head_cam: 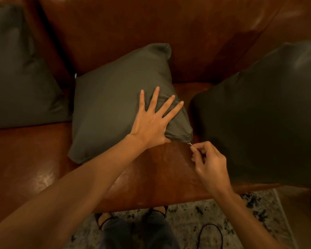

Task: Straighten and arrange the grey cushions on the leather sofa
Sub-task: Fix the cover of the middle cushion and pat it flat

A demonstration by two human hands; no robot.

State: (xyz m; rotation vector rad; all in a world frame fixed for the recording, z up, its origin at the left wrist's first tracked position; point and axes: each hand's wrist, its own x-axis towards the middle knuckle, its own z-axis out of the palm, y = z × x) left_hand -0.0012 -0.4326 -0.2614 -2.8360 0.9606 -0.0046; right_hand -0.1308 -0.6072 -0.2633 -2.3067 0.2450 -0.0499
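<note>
Three grey cushions lie on the brown leather sofa [151,168]. The middle cushion [115,105] leans against the backrest with its lower right corner near the seat's front. My left hand [151,121] presses flat on that corner, fingers spread. My right hand [207,159] pinches a small metal zip pull [190,144] sticking out at the cushion's corner. A second cushion [20,81] rests at the left. A third, darker cushion [262,119] stands at the right, close to my right hand.
The sofa backrest [133,33] rises behind the cushions. Below the seat edge lies a patterned rug [223,221] with a black cable loop [210,234] on it. My feet in strapped shoes [104,221] stand against the sofa front.
</note>
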